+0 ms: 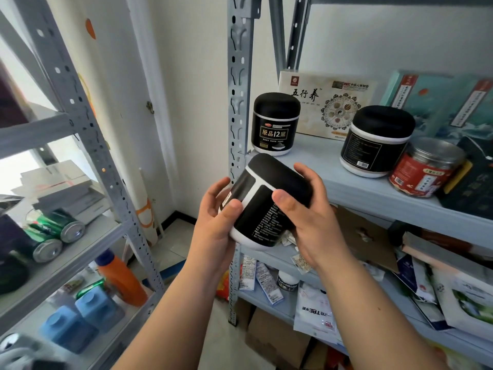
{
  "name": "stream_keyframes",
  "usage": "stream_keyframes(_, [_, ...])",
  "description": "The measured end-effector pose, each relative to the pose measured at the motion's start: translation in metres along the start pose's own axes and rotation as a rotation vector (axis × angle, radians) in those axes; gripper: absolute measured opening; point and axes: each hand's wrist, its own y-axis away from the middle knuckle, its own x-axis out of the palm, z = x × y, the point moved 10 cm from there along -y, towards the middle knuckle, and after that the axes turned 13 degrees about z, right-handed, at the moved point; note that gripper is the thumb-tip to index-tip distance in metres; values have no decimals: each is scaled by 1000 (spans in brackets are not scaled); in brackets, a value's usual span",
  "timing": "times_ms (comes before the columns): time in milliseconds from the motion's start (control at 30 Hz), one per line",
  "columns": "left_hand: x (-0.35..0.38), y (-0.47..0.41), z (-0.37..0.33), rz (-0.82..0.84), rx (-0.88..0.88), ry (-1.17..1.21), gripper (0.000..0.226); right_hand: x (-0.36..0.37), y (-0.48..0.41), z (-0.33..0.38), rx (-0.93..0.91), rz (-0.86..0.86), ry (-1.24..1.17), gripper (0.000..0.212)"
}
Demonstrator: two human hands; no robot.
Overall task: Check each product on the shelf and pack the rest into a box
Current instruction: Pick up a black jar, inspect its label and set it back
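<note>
I hold a black and white jar [262,209] tilted in front of the shelf, its printed label facing me. My left hand [216,222] grips its bottom end with the thumb across the label. My right hand [312,209] grips the black lid end from the right. On the pale blue shelf [320,166] behind stand two more jars of the same kind, one at the left [274,124] and one further right [376,141]. A red-labelled clear tub [424,169] leans beside the second jar.
A cream gift box [320,102] and teal boxes [437,102] stand against the wall at the back. Lower shelves hold packets and pouches [314,311]. A cardboard box [274,337] sits on the floor. The left rack [80,124] carries cans, an orange bottle and blue containers.
</note>
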Motion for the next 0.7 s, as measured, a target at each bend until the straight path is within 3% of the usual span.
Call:
stream_keyframes(100, [6, 1, 12, 1, -41, 84, 106, 1, 0, 3, -64, -43, -72, 75])
stream_keyframes(233, [19, 13, 51, 22, -416, 277, 88, 2, 6, 15, -166, -18, 47, 74])
stream_keyframes(333, [17, 20, 58, 41, -523, 347, 86, 6, 10, 22, -182, 69, 165, 75])
stream_keyframes(533, [2, 11, 37, 30, -327, 264, 55, 8, 4, 16, -10, 195, 328, 76])
stream_keyframes(633, [-8, 7, 27, 35, -211, 204, 96, 9, 3, 13, 60, 190, 389, 86])
stream_keyframes(700, [-3, 7, 21, 67, -136, 198, 106, 11, 2, 13, 90, 181, 429, 95])
